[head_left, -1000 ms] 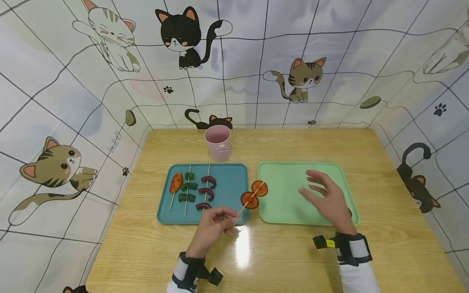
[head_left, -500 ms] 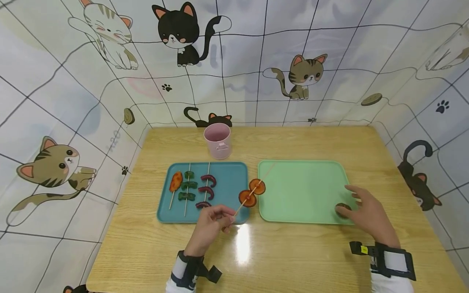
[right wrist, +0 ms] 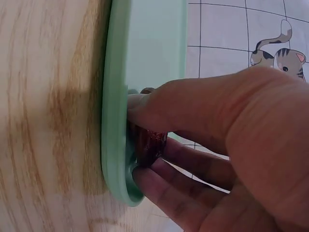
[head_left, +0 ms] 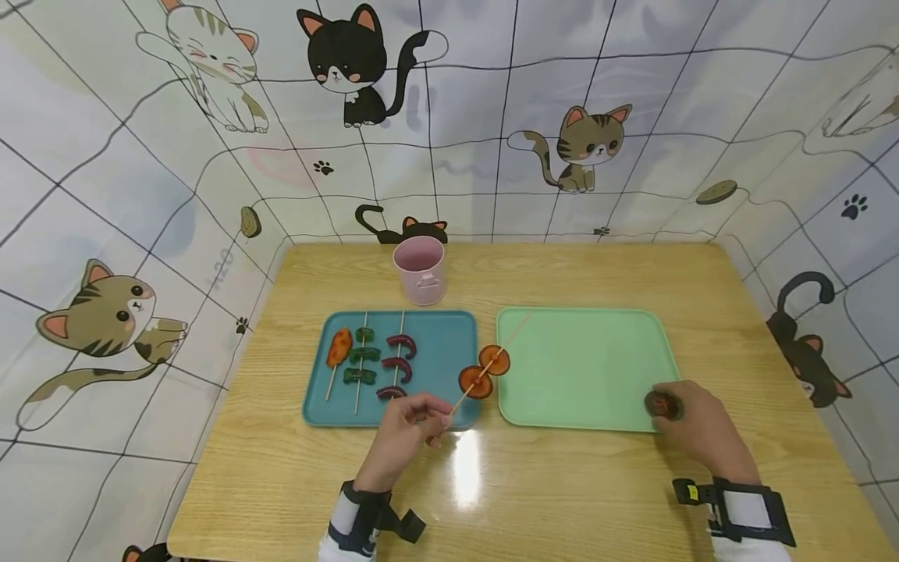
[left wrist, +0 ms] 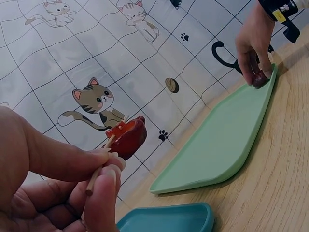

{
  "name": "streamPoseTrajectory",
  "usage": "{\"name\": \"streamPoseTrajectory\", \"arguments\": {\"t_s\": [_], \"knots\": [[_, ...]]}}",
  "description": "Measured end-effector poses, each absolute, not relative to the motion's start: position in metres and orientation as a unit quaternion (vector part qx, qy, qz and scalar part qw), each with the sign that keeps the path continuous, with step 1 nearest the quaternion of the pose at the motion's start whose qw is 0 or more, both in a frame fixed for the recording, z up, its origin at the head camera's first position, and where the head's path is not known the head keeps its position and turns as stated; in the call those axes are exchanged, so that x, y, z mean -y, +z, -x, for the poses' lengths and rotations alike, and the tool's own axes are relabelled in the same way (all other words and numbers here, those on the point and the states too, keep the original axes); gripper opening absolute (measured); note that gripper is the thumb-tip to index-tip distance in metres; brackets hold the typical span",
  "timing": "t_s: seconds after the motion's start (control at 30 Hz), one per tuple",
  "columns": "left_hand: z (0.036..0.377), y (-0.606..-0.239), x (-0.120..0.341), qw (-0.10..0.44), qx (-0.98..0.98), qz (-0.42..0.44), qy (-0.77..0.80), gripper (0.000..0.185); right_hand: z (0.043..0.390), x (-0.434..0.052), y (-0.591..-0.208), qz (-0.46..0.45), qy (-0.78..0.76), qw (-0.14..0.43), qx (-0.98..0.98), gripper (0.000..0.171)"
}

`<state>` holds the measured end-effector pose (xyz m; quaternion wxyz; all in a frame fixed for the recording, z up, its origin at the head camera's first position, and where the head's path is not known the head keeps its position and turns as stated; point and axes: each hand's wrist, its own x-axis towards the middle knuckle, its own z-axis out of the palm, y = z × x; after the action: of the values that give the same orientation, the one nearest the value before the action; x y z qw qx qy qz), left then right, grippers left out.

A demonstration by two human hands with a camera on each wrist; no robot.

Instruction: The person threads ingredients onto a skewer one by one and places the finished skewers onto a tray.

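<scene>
- A wooden tabletop (head_left: 562, 484) stands inside walls papered with cartoon cats; a glare spot sits near its front edge.
- Towards the front edge, left of centre, the left hand (head_left: 403, 437) pinches the near end of a skewer (head_left: 485, 373) between thumb and fingertips; the stick slants away to the right, with two orange-red slices threaded on it, hanging over the gap between the two trays.
- Towards the front right, the right hand (head_left: 702, 429) curls thumb and fingers round a dark red piece (head_left: 663, 404); the piece sits at the front right corner of the green tray (head_left: 583, 367), against its rim, directly under the fingertips.
- The blue tray (head_left: 442, 351) lies left of the green one, just beside it; three loaded skewers (head_left: 365, 357) lie on its left half, sticks pointing front to back.
- A pink cup (head_left: 419, 270) stands behind the blue tray, near the tabletop's back edge.
</scene>
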<state>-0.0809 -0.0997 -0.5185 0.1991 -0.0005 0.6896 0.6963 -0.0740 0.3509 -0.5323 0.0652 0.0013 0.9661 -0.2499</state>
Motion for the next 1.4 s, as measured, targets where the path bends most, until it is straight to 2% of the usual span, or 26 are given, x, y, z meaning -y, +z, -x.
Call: {"name": "streamPoseTrajectory", "arguments": {"t_s": [0.2,0.57,0.8,1.1,1.27,1.4], "knots": [[0.08,-0.519,0.1,0.204,-0.69,0.0,0.694,0.019,0.076,-0.347,-0.533,-0.007,-0.257,0.058,-0.965,0.05],[0.079,-0.518,0.098,0.205,-0.69,0.002,0.694,0.017,0.102,-0.324,-0.519,0.001,-0.388,-0.004,-0.922,0.046],[0.077,-0.515,0.096,0.207,-0.686,-0.009,0.698,0.016,0.115,-0.309,-0.513,-0.007,-0.548,-0.008,-0.836,0.05],[0.074,-0.51,0.091,0.211,-0.688,-0.023,0.694,0.017,0.129,-0.283,-0.515,0.063,-0.776,0.005,-0.628,0.044],[0.073,-0.508,0.088,0.211,-0.688,-0.035,0.693,0.02,0.138,-0.269,-0.517,0.098,-0.847,0.018,-0.522,0.041],[0.072,-0.508,0.087,0.215,-0.68,-0.046,0.7,0.024,0.14,-0.257,-0.517,0.087,-0.868,0.023,-0.489,0.04]]}}
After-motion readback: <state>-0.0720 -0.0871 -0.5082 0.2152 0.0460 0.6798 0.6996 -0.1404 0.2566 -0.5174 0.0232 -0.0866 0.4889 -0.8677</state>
